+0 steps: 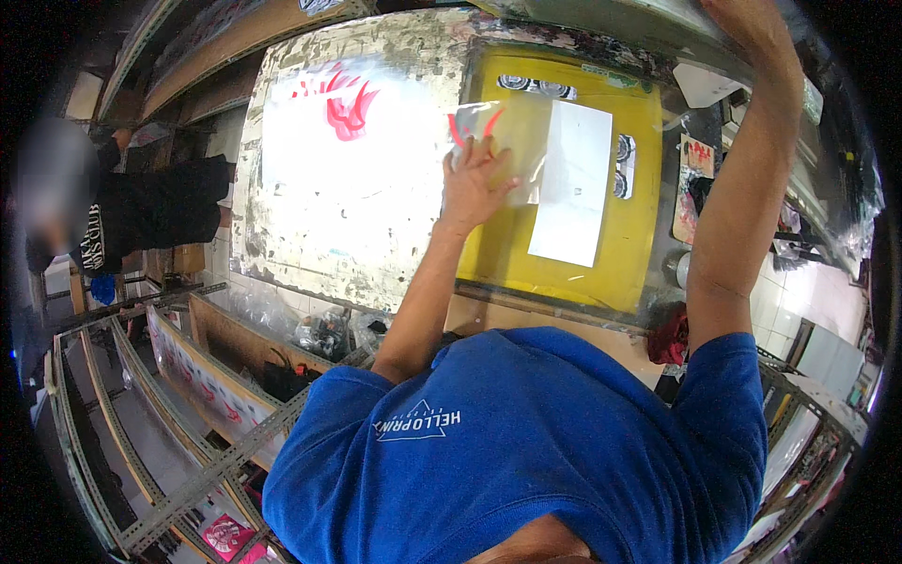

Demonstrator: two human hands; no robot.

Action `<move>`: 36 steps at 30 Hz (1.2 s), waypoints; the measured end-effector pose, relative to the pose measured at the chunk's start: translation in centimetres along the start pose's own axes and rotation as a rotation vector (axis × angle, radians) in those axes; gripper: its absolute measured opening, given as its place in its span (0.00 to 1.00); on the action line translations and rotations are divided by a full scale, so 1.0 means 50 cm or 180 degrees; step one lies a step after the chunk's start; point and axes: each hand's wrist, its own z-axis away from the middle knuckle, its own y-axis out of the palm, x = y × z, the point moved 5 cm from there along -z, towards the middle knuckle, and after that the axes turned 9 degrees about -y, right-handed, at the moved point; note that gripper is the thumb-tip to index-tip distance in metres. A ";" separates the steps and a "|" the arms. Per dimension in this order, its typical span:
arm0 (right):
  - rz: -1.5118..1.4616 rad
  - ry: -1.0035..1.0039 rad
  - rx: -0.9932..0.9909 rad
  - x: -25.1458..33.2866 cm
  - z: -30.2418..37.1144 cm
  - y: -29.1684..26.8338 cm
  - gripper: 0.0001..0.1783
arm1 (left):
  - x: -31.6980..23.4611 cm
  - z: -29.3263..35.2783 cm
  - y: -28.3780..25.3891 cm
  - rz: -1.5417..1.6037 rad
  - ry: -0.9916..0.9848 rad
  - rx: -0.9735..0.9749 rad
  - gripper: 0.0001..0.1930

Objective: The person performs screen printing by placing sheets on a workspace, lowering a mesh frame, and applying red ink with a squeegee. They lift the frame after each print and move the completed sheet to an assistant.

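My left hand (pixel 477 184) lies over a clear plastic sheet (pixel 528 150) with its fingers spread. Red and grey printed shapes show on that sheet beyond my fingertips. Partly beneath it is a yellow screen-printing frame (pixel 620 273), and a blank white paper strip (pixel 571 197) rests on the yellow at the sheet's right edge. To the left, a brightly lit white board (pixel 357 188) bears a red flame-like print (pixel 349 108). My right hand (pixel 728 9) reaches far forward at the upper right; the picture's edge cuts off its fingers.
Black-and-white round prints (pixel 624 167) sit on the yellow frame. A stained wooden piece (pixel 693 188) and a red cloth (pixel 668 334) are at the right. Metal racks (pixel 188 498) stand at the lower left. Another person in black clothes (pixel 164 202) is at the far left.
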 end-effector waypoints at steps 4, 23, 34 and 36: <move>0.0244 -0.0324 -0.0368 0.012 0.014 -0.004 0.20 | -0.048 -0.015 0.090 0.0069 0.0473 0.0334 0.30; -0.0235 0.0141 0.0075 -0.054 -0.009 0.014 0.22 | -0.120 -0.066 0.128 -0.0052 0.0607 0.0416 0.36; 0.0021 0.0031 0.0085 -0.059 0.001 0.016 0.22 | -0.131 -0.066 0.131 -0.0177 0.0602 0.0268 0.37; -0.0040 0.0272 0.0283 -0.046 0.006 0.015 0.22 | -0.140 -0.068 0.114 -0.0118 0.0691 0.0091 0.38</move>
